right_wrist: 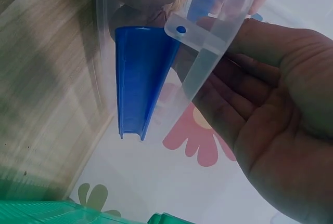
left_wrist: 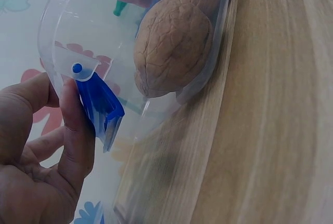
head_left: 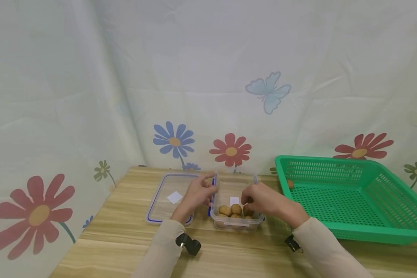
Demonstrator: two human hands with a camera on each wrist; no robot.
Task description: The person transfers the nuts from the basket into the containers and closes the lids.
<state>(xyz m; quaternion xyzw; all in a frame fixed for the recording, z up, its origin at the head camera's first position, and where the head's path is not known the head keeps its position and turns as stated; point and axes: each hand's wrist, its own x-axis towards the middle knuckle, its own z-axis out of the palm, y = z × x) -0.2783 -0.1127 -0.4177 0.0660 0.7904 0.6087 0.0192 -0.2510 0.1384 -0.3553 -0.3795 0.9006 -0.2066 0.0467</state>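
Note:
A clear plastic box (head_left: 238, 223) with blue side clips stands on the table, several walnuts (head_left: 224, 210) gathered at its near end. At the box's left rim is my left hand (head_left: 199, 193), thumb and finger pinching the edge beside a blue clip (left_wrist: 99, 104). My right hand (head_left: 265, 199) reaches over the right rim into the box, fingers curled down round a walnut (head_left: 248, 211) in the near right corner. Through the translucent wall in the right wrist view, its fingertips are partly hidden behind the rim and the right blue clip (right_wrist: 143, 78).
Left of the box lies its clear lid (head_left: 160, 208) with a blue seal and a white label. A large green basket (head_left: 351, 229) stands on the right, one walnut (head_left: 290, 184) at its left side. A flower-printed curtain (head_left: 201, 96) rises behind the wooden table (head_left: 104, 239).

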